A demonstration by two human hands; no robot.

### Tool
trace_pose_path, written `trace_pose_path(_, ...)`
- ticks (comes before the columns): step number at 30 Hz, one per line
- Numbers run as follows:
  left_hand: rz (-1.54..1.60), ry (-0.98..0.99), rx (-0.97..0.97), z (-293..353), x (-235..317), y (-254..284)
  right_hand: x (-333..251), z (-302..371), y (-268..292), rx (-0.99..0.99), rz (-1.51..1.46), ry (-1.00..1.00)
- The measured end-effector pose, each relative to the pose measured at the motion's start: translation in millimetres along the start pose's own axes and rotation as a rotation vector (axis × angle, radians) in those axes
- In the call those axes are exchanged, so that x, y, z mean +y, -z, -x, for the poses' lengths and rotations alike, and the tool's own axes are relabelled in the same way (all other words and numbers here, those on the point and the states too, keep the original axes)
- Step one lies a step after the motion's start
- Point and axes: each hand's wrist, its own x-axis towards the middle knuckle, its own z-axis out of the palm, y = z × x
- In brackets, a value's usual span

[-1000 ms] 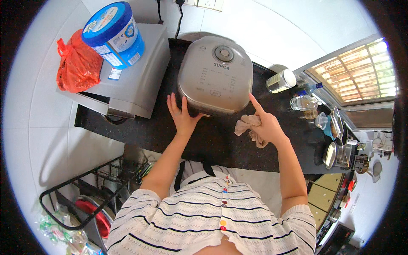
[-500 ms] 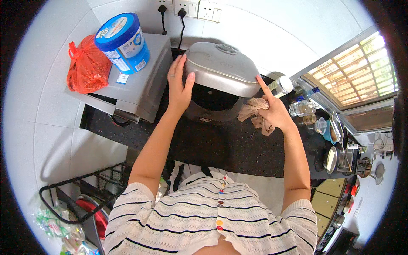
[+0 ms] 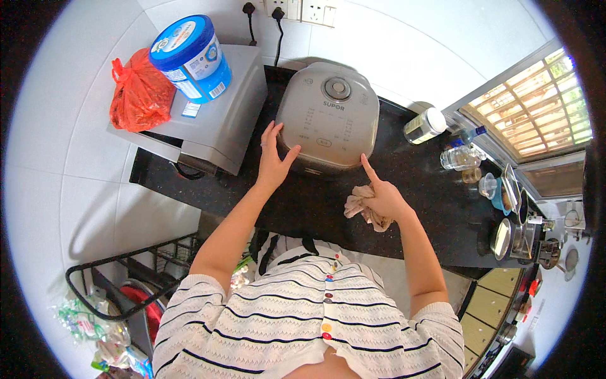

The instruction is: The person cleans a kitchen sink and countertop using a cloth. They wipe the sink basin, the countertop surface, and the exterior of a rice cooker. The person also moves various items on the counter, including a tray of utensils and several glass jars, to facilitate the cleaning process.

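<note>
A grey rice cooker (image 3: pixel 328 117) with a round knob-like vent on its lid stands on the black counter, its lid down. My left hand (image 3: pixel 274 163) lies at the lid's front left edge, fingers spread and nothing held. At the front right corner, the outstretched index finger of my right hand (image 3: pixel 385 197) touches the lid. The other fingers of that hand are closed around a crumpled beige cloth (image 3: pixel 363 205), which hangs over the counter.
Left of the cooker, a grey appliance (image 3: pixel 233 126) carries a blue tub (image 3: pixel 196 60) and a red plastic bag (image 3: pixel 142 95). A white-capped jar (image 3: pixel 425 126), a clear bottle (image 3: pixel 461 158) and several dishes line the counter's right side by the window. A black-rimmed rack (image 3: pixel 126 271) stands lower left.
The cooker's lid has gone from raised to down, hiding the dark inside. Both my hands have come down and toward me with its front edge; the cloth stays in my right hand.
</note>
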Motion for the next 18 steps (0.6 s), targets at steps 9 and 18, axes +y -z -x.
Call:
trace_pose_path(9, -0.038, 0.073, -0.064, -12, -4, 6, 4, -3, 8, -0.017, -0.067, 0.02)
trace_pose_path(18, 0.464, 0.599, -0.288, -86, -29, 5, 69, -77, 1, -0.031, -0.831, -0.024)
